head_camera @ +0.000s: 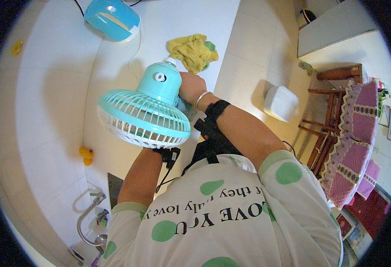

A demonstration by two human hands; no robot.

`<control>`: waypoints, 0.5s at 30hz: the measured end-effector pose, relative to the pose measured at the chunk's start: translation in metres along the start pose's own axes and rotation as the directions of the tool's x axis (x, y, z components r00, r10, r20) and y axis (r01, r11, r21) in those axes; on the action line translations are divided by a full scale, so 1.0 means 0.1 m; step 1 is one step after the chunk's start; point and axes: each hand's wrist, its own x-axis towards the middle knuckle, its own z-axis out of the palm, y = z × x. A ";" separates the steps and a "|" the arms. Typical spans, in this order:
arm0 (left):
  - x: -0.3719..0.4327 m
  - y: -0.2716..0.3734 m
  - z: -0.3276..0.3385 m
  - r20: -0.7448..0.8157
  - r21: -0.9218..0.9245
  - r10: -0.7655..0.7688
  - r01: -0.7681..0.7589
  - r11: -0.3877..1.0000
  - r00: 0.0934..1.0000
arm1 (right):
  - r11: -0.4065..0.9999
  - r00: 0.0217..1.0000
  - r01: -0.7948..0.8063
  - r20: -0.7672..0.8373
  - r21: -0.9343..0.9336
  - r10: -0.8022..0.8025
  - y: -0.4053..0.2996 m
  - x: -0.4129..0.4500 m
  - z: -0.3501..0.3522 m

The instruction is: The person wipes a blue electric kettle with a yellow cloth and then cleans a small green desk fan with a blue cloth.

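A turquoise and white electric fan [145, 106] stands before me, its round grille tilted toward my body. Its motor housing [158, 80] has a white knob on top. Beside the housing is my right hand [193, 87], its fingers curled and partly hidden; whether it grips the fan cannot be told. Below my right wrist, a bluish-grey item [185, 108] is half covered. My left forearm runs under the grille, which hides my left hand. Just beyond the fan, a crumpled yellow cloth [190, 51] with green parts lies on the white countertop [212, 16].
A blue and white appliance [113, 20] with a cord sits at the far left. Along the left wall are an orange figure [87, 156] and a curved metal faucet [82, 223]. On the floor stands a white stool [281, 103]. A pink cloth [359, 143] covers wooden furniture at right.
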 end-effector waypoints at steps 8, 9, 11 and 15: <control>-0.10 -0.12 0.06 -0.022 -0.018 0.000 0.000 1.000 1.000 | 0.986 0.969 0.092 -0.239 0.141 -0.057 0.27 -0.45 0.29; -0.09 -0.13 0.06 -0.029 -0.026 0.004 -0.005 1.000 1.000 | 0.991 0.973 0.096 -0.220 0.094 -0.074 0.32 -0.52 0.31; -0.09 -0.13 0.05 -0.033 -0.035 0.011 -0.012 0.999 0.999 | 0.994 0.980 0.095 -0.183 0.055 -0.083 0.35 -0.63 0.25; -0.07 -0.15 -0.02 -0.031 -0.054 0.035 -0.036 0.998 0.999 | 0.991 0.987 0.125 -0.109 0.036 -0.121 0.44 -0.78 0.10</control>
